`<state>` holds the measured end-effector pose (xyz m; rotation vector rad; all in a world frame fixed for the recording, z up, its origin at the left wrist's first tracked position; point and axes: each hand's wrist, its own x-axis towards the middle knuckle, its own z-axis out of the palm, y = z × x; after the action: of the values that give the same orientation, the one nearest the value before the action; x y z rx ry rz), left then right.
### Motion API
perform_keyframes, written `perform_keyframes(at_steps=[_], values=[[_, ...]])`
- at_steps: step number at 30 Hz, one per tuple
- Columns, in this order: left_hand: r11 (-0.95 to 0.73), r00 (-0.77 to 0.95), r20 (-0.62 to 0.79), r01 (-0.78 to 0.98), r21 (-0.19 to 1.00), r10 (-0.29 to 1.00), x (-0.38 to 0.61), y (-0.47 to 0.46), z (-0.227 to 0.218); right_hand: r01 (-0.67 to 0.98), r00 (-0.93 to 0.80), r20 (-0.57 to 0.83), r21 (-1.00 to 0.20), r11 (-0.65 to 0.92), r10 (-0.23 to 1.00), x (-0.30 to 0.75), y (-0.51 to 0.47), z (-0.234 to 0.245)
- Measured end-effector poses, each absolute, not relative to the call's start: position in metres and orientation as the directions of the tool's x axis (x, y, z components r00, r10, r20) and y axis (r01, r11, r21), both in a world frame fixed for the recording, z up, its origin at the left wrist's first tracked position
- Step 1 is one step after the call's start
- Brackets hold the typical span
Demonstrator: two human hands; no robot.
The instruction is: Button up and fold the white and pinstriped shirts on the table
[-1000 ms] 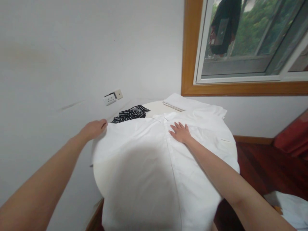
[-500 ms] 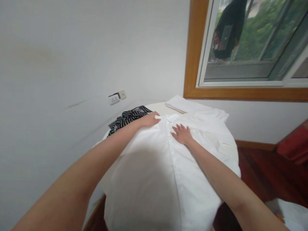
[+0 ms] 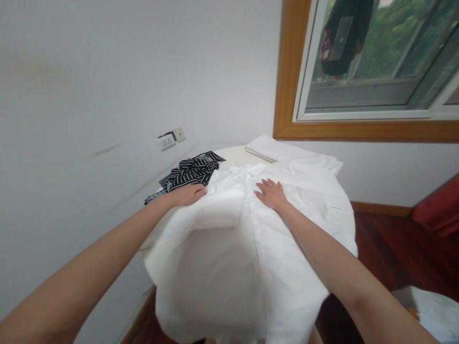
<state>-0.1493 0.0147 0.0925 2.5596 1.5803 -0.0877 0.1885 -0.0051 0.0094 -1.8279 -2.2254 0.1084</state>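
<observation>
The white shirt [image 3: 244,258] lies across the table [image 3: 233,155]; one sleeve [image 3: 218,210] looks laid inward over its front, so the step seems to be folding that side, and the next move probably calls for smoothing it flat. The right hand [image 3: 271,193] presses the shirt, fingers spread; the left hand [image 3: 188,194] curls at the fold (pinching or just resting, I cannot tell).

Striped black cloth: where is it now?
In the head view, the striped cloth lies left of centre near the far edge of the table, just beyond the left hand and below the wall socket.
</observation>
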Motion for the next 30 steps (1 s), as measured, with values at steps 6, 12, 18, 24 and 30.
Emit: perform_keyframes(at_steps=[6,12,18,24,30], values=[[-0.417,0.398,-0.173,0.905,-0.086,0.901,-0.190,0.002,0.085,0.955,-0.175,0.147,-0.217,0.204,0.974,0.188,-0.006,0.009],[-0.407,0.396,-0.157,0.913,-0.041,0.905,-0.181,-0.016,0.121,0.954,-0.171,0.159,-0.220,0.204,0.972,0.189,-0.005,0.008],[-0.503,0.508,-0.152,0.861,0.069,0.848,-0.112,-0.034,0.165,0.949,-0.169,0.178,-0.237,0.209,0.969,0.187,-0.008,0.011],[-0.636,0.712,-0.055,0.657,0.406,0.700,-0.009,-0.042,0.137,0.904,-0.135,0.214,-0.373,0.208,0.967,0.199,-0.005,0.021],[-0.661,0.842,0.143,0.291,0.692,0.520,0.052,-0.051,0.088,0.722,-0.077,0.184,-0.668,0.182,0.980,0.231,0.007,0.037]])
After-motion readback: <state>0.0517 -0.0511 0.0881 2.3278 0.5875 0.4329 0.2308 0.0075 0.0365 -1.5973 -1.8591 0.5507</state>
